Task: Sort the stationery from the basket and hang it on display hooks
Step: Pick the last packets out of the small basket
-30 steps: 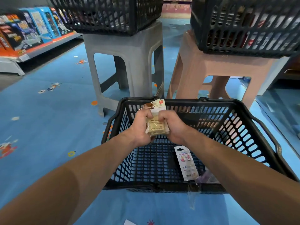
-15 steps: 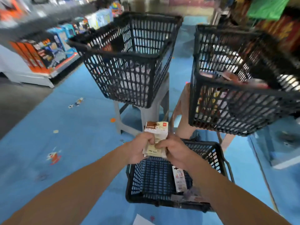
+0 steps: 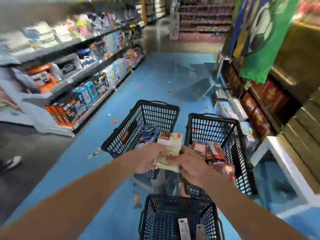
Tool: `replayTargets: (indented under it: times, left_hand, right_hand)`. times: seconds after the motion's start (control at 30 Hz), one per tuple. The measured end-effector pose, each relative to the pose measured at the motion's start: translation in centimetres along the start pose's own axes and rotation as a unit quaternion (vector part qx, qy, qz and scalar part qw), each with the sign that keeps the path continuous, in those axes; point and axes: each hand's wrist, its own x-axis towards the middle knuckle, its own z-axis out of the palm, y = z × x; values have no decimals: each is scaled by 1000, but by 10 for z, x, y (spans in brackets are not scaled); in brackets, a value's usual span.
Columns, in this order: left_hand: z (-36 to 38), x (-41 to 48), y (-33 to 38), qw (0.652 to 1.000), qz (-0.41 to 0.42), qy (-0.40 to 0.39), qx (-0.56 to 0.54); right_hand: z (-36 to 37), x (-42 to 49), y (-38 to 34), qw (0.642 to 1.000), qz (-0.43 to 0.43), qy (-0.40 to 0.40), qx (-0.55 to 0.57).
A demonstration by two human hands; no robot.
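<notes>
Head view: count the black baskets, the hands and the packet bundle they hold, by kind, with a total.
Black baskets: 3 (left basket, right basket, near basket)
Hands: 2 (left hand, right hand)
Held packet bundle: 1
Total: 6

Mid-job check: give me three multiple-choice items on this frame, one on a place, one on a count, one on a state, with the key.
1. Which basket holds the red packs?
A. the near basket
B. the far left basket
C. the far right basket

2. How many black baskets are in view?
A. two
B. three
C. five

3. How are the cream packets held?
A. lying in the near basket
B. gripped by both hands
C. gripped by one hand alone

Key:
1 C: the red packs lie in the far right basket, while the far left basket shows blue packs.
2 B: two far baskets plus the near basket.
3 B: the left hand and the right hand both grip the cream packets.
</notes>
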Motion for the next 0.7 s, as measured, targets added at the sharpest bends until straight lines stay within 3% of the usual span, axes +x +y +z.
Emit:
replayTargets:
  times: [0.17, 0.3, 0.5, 0.7]
  left_hand:
    - [-32, 25, 78, 998, 50, 36, 1]
    - [-73, 76, 105, 994, 79, 70, -14]
    - [-142, 205, 102, 998, 17, 54, -30]
    - [-198, 327, 61, 991, -91, 92, -24]
  right_hand:
    - [-1, 45, -72, 997, -38, 62, -12]
    - [-7, 118, -89, 994, -37, 104, -24]
    - [-26, 266, -54, 980, 32, 193, -27]
    - [-48, 385, 7, 959, 103, 263, -24]
